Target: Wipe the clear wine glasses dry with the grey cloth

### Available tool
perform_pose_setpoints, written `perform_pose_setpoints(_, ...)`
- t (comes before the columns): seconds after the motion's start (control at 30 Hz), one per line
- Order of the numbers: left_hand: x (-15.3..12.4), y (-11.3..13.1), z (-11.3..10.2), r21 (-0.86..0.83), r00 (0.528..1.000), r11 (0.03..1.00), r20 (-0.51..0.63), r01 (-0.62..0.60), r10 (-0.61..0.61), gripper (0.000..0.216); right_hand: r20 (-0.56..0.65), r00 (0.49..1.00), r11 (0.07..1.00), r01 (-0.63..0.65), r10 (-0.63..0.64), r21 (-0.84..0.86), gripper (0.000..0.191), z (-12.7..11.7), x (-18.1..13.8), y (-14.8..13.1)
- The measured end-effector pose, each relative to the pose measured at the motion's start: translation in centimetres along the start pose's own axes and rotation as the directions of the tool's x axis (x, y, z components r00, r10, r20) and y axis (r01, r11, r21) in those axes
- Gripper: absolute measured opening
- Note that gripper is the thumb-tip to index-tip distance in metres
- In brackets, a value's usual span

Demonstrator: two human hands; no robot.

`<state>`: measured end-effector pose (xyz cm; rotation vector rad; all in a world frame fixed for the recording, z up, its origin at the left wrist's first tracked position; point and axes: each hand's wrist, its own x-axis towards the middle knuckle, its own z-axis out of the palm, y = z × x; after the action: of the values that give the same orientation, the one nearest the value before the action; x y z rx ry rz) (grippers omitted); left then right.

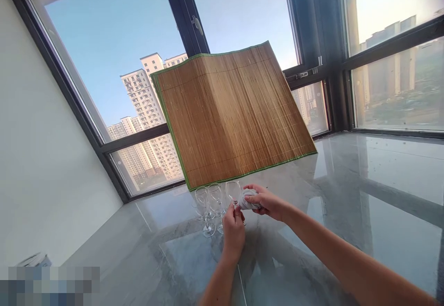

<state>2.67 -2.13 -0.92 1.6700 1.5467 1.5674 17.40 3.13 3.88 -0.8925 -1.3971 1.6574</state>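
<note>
Left hand: fingers closed round stem of wine glass, held just in front of lower edge of bamboo mat. Right hand: fingers pinch grey cloth against bowl. Two more glasses stand on marble counter, before mat's lower-left corner. Mat leans on window.

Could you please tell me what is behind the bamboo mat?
The bamboo mat leans against the window; its dark frame and tower blocks show past the edges. The pane and sill directly behind are covered.
</note>
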Motion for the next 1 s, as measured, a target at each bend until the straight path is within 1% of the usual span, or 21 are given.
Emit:
perform_pose_setpoints(0.1,0.0,-0.1,0.1,-0.063,1.000,0.998,0.007,0.027,-0.026,0.040,-0.098,0.995,0.988,0.042,-0.027,0.146,0.046,-0.9,0.5,-0.2)
perform_pose_setpoints(0.13,0.0,-0.1,0.1,-0.087,0.999,0.996,0.017,0.032,-0.031,0.038,-0.124,0.992,0.985,0.049,-0.029,0.168,0.045,-1.1,0.6,-0.2)
perform_pose_setpoints(0.17,0.0,-0.2,0.2,-0.113,0.999,0.993,0.028,0.037,-0.034,0.036,-0.125,0.992,0.983,0.042,-0.020,0.179,0.044,-1.3,0.7,-0.1)
perform_pose_setpoints(0.2,-0.1,-0.2,0.2,-0.141,0.999,0.989,0.037,0.044,-0.040,0.036,-0.096,0.995,0.983,0.020,-0.003,0.181,0.044,-1.4,0.7,0.0)
perform_pose_setpoints(0.23,-0.2,-0.2,0.2,-0.168,0.998,0.984,0.047,0.054,-0.047,0.040,-0.038,0.999,0.984,-0.010,0.017,0.176,0.045,-1.4,0.7,0.2)
perform_pose_setpoints(0.27,-0.3,-0.2,0.3,-0.192,0.997,0.979,0.059,0.069,-0.058,0.049,0.043,0.999,0.986,-0.040,0.034,0.162,0.045,-1.4,0.6,0.4)
perform_pose_setpoints(0.33,-0.4,-0.3,0.4,-0.217,0.992,0.971,0.095,0.102,-0.083,0.066,0.191,0.980,0.991,-0.075,0.052,0.114,0.045,-1.2,0.4,0.8)
perform_pose_setpoints(0.37,-0.5,-0.3,0.4,-0.216,0.988,0.969,0.121,0.116,-0.091,0.072,0.231,0.971,0.993,-0.081,0.059,0.088,0.047,-1.0,0.3,1.0)
perform_pose_setpoints(0.4,-0.6,-0.4,0.4,-0.210,0.985,0.970,0.146,0.126,-0.096,0.078,0.244,0.968,0.995,-0.082,0.064,0.064,0.050,-0.8,0.2,1.2)
perform_pose_setpoints(0.43,-0.7,-0.4,0.5,-0.199,0.982,0.971,0.163,0.129,-0.097,0.082,0.227,0.972,0.996,-0.080,0.067,0.046,0.053,-0.5,0.1,1.5)
perform_pose_setpoints(0.5,-0.7,-0.5,0.6,-0.165,0.979,0.979,0.182,0.122,-0.092,0.090,0.145,0.988,0.998,-0.056,0.050,0.034,0.063,0.1,0.1,2.0)
perform_pose_setpoints(0.6,-0.8,-0.4,0.6,-0.094,0.981,0.991,0.179,0.094,-0.076,0.096,0.042,0.999,0.998,0.027,-0.030,0.062,0.067,1.3,0.2,2.8)
perform_pose_setpoints(0.7,-0.8,-0.2,0.6,-0.021,0.985,0.998,0.165,0.052,-0.048,0.092,-0.038,0.996,0.994,0.078,-0.076,0.071,0.065,2.1,0.8,3.7)
perform_pose_setpoints(0.77,-1.0,0.1,0.4,0.050,0.990,0.999,0.139,0.002,-0.009,0.086,-0.123,0.988,0.995,0.094,-0.089,0.040,0.063,1.9,1.5,4.1)
perform_pose_setpoints(0.83,-1.2,0.6,0.0,0.142,0.994,0.987,0.098,-0.070,0.056,0.074,-0.234,0.962,0.990,0.140,-0.139,-0.012,0.060,1.0,2.6,4.6)
perform_pose_setpoints(0.9,-1.5,1.2,-0.6,0.239,0.990,0.961,0.062,-0.138,0.126,0.050,-0.349,0.903,0.968,0.226,-0.249,-0.107,0.058,-0.3,3.8,5.1)
perform_pose_setpoints(0.97,-1.6,1.9,-1.5,0.328,0.979,0.924,0.016,-0.197,0.203,0.026,-0.412,0.828,0.921,0.298,-0.381,-0.252,0.058,-1.8,4.9,5.7)
perform_pose_setpoints(1.0,-1.6,2.2,-2.0,0.369,0.965,0.898,-0.012,-0.239,0.262,0.021,-0.423,0.806,0.901,0.296,-0.413,-0.316,0.058,-2.4,5.4,5.9)
